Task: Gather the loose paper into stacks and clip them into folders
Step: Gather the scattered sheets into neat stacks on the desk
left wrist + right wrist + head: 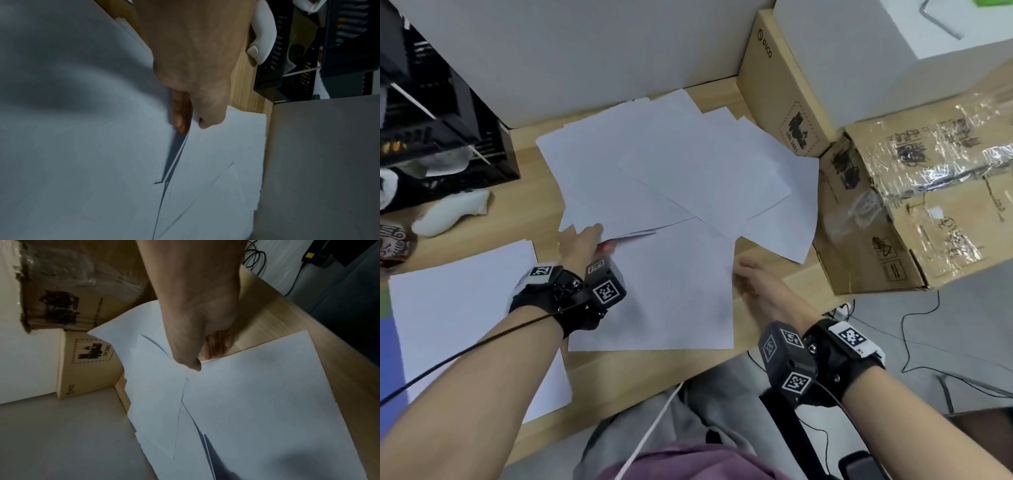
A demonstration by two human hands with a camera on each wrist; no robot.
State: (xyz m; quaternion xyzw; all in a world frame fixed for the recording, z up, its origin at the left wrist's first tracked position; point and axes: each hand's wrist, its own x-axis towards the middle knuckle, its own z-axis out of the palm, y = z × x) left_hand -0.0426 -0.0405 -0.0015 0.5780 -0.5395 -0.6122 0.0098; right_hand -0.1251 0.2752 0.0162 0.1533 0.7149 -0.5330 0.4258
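Several loose white sheets (671, 164) lie fanned and overlapping across the wooden desk (784, 284). My left hand (585, 240) pinches the near-left edge of that pile, thumb on top and a finger underneath, as the left wrist view shows for the left hand (192, 125). One sheet (671, 291) lies flat nearest me. My right hand (750, 277) is at that sheet's right edge; in the right wrist view the right hand (205, 359) has its thumb on the sheet's corner and its fingers curled beside the edge. A separate sheet or stack (462, 308) lies at the left.
Cardboard boxes (893, 212) and a taller box (780, 85) wall in the right side. A black file tray (441, 130) and a white controller (452, 212) sit at the left. A white panel (585, 51) closes the back. Cables (914, 342) trail on the floor.
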